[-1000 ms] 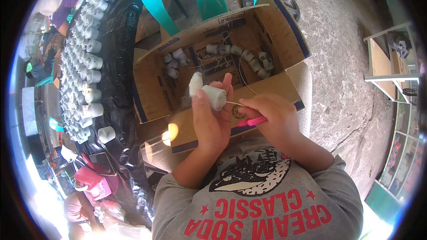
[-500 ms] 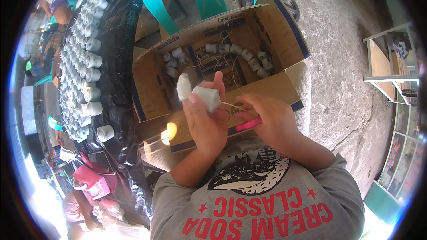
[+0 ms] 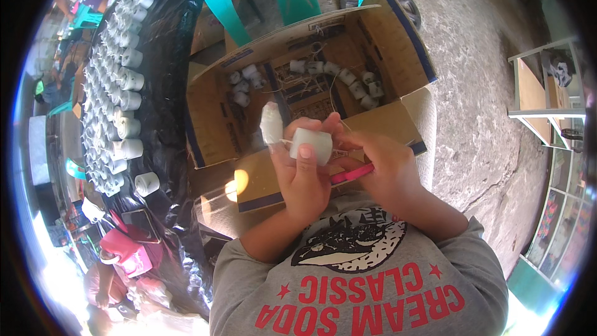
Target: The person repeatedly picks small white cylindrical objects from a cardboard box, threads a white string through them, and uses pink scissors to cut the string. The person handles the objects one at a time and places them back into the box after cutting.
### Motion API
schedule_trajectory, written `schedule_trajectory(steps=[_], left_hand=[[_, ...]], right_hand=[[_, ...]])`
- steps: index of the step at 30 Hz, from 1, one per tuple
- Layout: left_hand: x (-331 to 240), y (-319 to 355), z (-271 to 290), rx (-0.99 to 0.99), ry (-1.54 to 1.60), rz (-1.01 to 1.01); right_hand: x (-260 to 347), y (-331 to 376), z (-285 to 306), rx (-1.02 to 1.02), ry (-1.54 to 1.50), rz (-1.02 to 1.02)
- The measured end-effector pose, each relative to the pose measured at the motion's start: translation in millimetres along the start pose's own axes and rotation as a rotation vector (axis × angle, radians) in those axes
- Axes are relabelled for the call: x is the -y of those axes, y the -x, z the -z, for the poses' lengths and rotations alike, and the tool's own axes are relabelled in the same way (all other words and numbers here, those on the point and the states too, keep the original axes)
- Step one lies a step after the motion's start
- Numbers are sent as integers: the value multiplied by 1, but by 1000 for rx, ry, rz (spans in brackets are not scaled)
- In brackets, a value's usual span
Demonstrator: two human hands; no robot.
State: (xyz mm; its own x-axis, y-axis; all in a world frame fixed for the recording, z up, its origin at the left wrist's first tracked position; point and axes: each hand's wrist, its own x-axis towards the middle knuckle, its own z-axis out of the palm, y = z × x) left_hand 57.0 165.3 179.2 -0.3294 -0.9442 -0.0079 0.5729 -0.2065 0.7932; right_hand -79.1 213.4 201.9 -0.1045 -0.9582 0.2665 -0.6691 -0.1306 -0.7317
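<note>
My left hand (image 3: 300, 177) is closed around a short white cylinder (image 3: 313, 144), its thumb pressed on the side. A white wrapped piece (image 3: 271, 123) stands up beside that hand, perhaps a covered fingertip; a short pale strand shows between it and the cylinder. Close against the cylinder's right end, my right hand (image 3: 382, 160) has its fingers bent together. A pink-handled tool (image 3: 353, 173) is held in its palm, its working end hidden. Both hands are over the near flap of an open cardboard box (image 3: 398, 121), where several white cylinders (image 3: 357, 90) lie among thin pale cord.
At left, a table covered in black plastic (image 3: 171, 87) carries rows of white cylinders (image 3: 127, 81) with strands sticking out. A turquoise plastic chair (image 3: 297, 0) stands behind the box. A pink bag (image 3: 127, 252) is at lower left, and a shelf (image 3: 547, 112) stands at right.
My left hand has moved right with the cylinder and turned it more level. The cord length visible between my hands has shortened as they came together. The pink-handled tool stays in my right hand.
</note>
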Motion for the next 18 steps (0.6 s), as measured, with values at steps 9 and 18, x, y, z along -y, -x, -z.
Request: schedule_trajectory(steps=[9, 18], left_hand=[[6, -3, 0, 29, -123, -15], [9, -13, 4, 395, -917, -5]], right_hand=[[-2, -3, 12, -8, -37, 40], [-2, -5, 27, -19, -36, 76]])
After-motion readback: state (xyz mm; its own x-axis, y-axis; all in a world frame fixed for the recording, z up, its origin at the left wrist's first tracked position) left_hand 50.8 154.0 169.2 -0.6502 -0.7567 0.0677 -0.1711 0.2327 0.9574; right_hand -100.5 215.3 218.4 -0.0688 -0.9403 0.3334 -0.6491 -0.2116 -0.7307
